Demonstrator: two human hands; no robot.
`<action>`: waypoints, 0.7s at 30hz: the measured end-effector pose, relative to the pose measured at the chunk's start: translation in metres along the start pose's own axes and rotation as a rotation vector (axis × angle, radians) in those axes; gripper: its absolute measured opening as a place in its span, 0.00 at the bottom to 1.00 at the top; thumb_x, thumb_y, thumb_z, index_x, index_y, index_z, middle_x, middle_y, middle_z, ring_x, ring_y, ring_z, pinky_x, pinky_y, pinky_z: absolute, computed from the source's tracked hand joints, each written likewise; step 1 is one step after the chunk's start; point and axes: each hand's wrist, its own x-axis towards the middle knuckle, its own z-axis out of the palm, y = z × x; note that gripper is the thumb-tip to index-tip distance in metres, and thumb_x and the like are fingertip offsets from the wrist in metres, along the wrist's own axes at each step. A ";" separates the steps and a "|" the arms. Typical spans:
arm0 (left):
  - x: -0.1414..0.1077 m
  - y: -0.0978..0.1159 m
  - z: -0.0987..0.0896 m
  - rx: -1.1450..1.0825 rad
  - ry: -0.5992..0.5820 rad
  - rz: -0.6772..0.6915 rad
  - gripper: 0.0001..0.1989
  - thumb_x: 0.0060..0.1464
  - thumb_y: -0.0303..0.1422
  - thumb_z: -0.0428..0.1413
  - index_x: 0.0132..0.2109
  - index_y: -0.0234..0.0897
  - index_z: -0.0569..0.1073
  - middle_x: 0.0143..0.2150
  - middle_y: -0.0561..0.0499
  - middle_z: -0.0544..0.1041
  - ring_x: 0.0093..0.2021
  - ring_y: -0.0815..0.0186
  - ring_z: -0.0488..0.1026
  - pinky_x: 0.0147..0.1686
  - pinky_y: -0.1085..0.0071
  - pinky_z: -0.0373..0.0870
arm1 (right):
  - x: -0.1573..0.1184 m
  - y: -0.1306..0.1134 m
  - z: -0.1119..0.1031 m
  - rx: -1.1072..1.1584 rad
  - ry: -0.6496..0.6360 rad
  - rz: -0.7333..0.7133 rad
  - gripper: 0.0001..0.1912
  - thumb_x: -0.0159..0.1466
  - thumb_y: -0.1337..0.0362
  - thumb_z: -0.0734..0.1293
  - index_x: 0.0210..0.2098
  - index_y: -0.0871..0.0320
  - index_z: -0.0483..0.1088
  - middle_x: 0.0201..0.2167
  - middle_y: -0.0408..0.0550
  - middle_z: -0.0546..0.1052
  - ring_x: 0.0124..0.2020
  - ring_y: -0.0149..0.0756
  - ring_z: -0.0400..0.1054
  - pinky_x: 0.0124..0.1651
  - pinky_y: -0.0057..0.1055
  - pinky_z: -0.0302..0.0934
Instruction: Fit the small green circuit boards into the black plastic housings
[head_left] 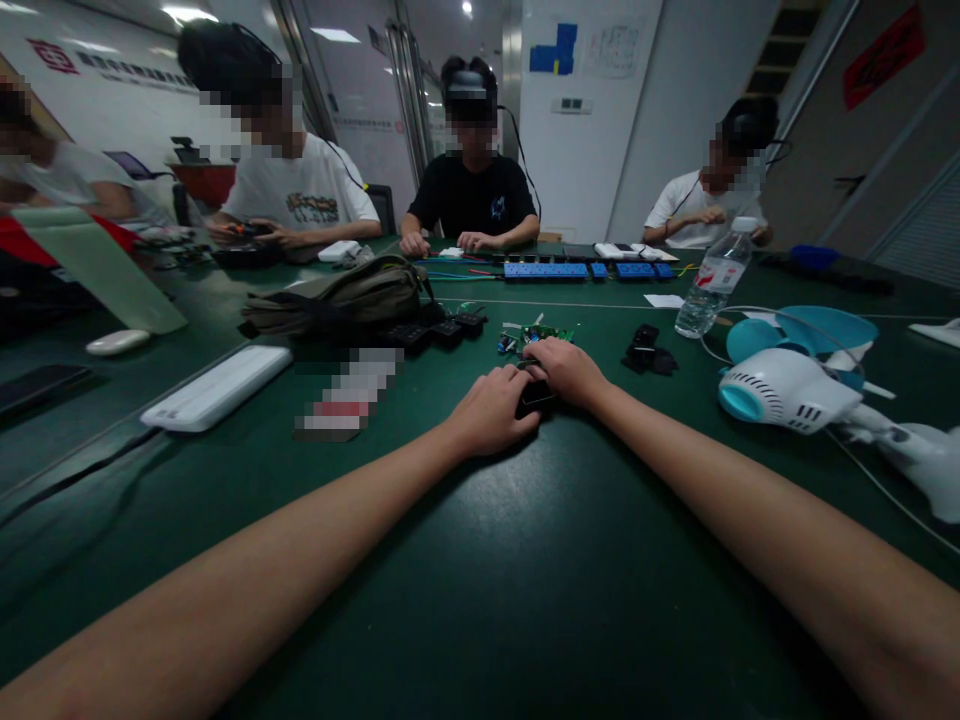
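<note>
Box [535, 398] is lying on the worktop [517, 570] between left hand [491, 410] and right hand [564, 370]; both are gripping it, hiding its long axis.

One fan [787, 390], apparently four co-workers [474, 195]

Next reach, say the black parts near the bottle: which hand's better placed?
Right hand, probably: it's nearer the black parts and the bottle. The left hand sits farther off, gripping a small black object, and would likely have to cross the right.
</note>
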 end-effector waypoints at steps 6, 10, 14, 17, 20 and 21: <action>-0.001 -0.004 -0.005 0.031 -0.012 -0.049 0.19 0.55 0.37 0.55 0.52 0.34 0.69 0.48 0.42 0.75 0.47 0.53 0.71 0.49 0.57 0.69 | -0.024 -0.005 -0.012 0.189 0.237 0.280 0.05 0.63 0.67 0.64 0.40 0.56 0.67 0.35 0.49 0.77 0.37 0.41 0.71 0.41 0.33 0.61; 0.001 -0.006 -0.005 -0.031 -0.006 -0.086 0.20 0.54 0.35 0.55 0.53 0.35 0.67 0.50 0.42 0.75 0.48 0.53 0.71 0.50 0.57 0.69 | -0.047 -0.017 -0.031 0.290 0.240 0.365 0.05 0.61 0.64 0.65 0.37 0.55 0.65 0.29 0.45 0.74 0.28 0.36 0.69 0.35 0.30 0.59; 0.002 -0.008 -0.003 -0.048 -0.006 -0.101 0.20 0.53 0.34 0.55 0.54 0.36 0.67 0.50 0.42 0.74 0.49 0.53 0.70 0.51 0.56 0.68 | -0.064 -0.030 -0.043 0.362 0.193 0.433 0.05 0.60 0.62 0.64 0.35 0.55 0.63 0.24 0.40 0.71 0.23 0.31 0.64 0.31 0.27 0.55; 0.002 -0.007 -0.004 -0.035 0.071 -0.085 0.23 0.53 0.33 0.55 0.56 0.34 0.66 0.52 0.41 0.72 0.51 0.52 0.68 0.53 0.55 0.68 | -0.068 -0.033 -0.047 0.381 0.189 0.421 0.05 0.58 0.63 0.64 0.34 0.55 0.63 0.25 0.40 0.70 0.22 0.31 0.62 0.30 0.27 0.54; -0.002 -0.001 -0.009 -0.057 0.217 0.024 0.22 0.53 0.31 0.54 0.56 0.35 0.66 0.53 0.41 0.71 0.53 0.53 0.67 0.54 0.55 0.66 | -0.068 -0.030 -0.047 0.375 0.214 0.366 0.05 0.57 0.65 0.64 0.33 0.54 0.61 0.26 0.42 0.71 0.24 0.31 0.63 0.31 0.28 0.55; -0.004 0.003 -0.010 -0.097 0.242 0.062 0.19 0.55 0.31 0.54 0.54 0.35 0.68 0.50 0.42 0.72 0.51 0.55 0.68 0.52 0.57 0.67 | -0.067 -0.029 -0.047 0.372 0.225 0.343 0.05 0.57 0.65 0.63 0.33 0.54 0.61 0.26 0.42 0.71 0.24 0.32 0.64 0.31 0.28 0.56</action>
